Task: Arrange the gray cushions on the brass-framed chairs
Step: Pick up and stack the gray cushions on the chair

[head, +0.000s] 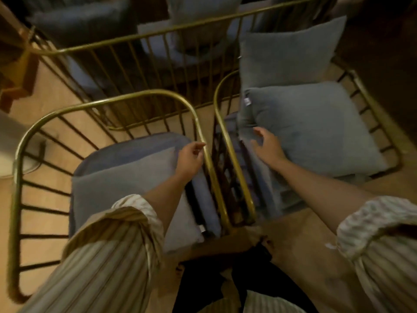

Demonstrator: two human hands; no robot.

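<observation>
head view: left hand loosely curled, empty, over the lower-left chair's cushion; right hand spread open above the right-centre cushion, probably to straighten it.

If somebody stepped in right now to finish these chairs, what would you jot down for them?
Left hand: open, empty, at the right edge of the left chair's cushion, beside the brass rail.
Right hand: open, empty, resting at the left edge of the right chair's top cushion.
Done: both near chairs have gray cushions on their seats; another cushion stands at the right chair's back.
Left: probably straightening the cushions. The far chairs are too dark to judge.
</observation>
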